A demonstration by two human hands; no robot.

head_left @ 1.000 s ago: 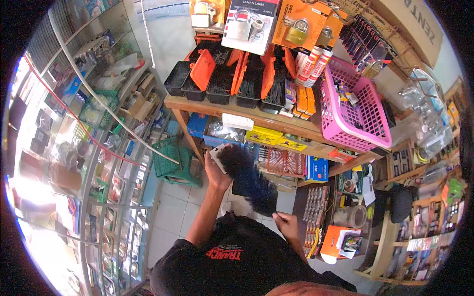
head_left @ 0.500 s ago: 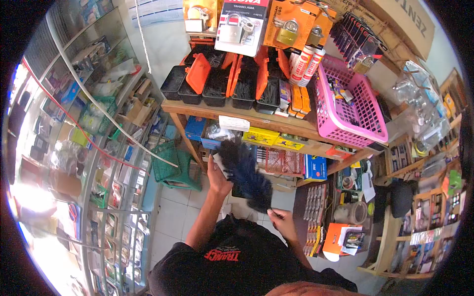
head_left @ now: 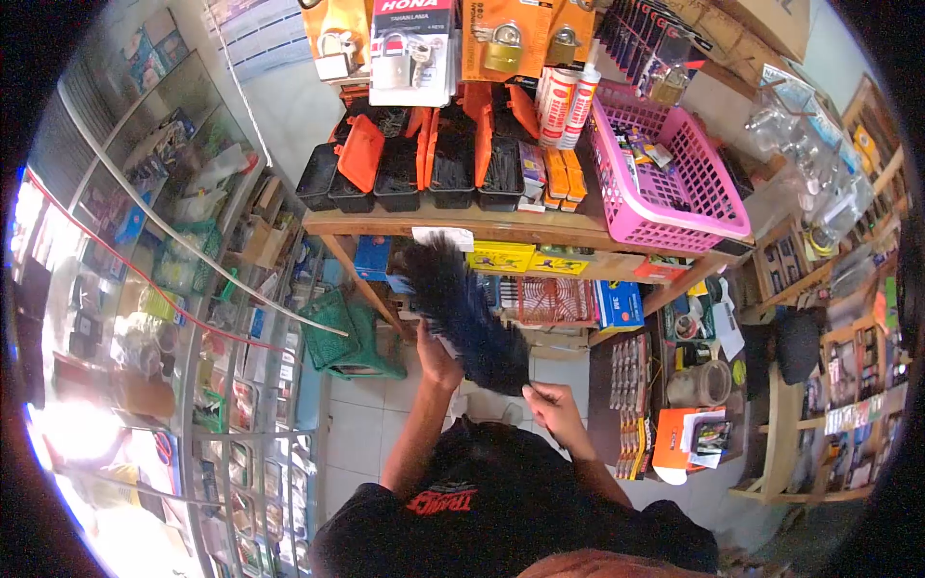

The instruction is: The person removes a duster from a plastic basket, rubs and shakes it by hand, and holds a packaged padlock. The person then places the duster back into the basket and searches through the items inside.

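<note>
A dark feather duster (head_left: pixel 467 323) slants across the middle of the view, its bushy head up and to the left. My right hand (head_left: pixel 557 412) is closed around its lower end. My left hand (head_left: pixel 438 364) is beside the duster's left edge, with its thumb up and the fingers partly behind the feathers. A pale, flat object seems to be in that hand, but the duster hides most of it and I cannot make out its kind.
Ahead stands a wooden shelf (head_left: pixel 540 229) with black bins (head_left: pixel 396 183) with orange lids, sealant tubes (head_left: pixel 568 106) and a pink basket (head_left: pixel 665 217). Packaged padlocks (head_left: pixel 503 46) hang above. Left are a glass display case (head_left: pixel 207 385) and a green plastic stool (head_left: pixel 352 337).
The duster's head has shifted slightly left and up, with its lower end still in my right hand. My left hand has moved a little right and down. The camera view has shifted.
</note>
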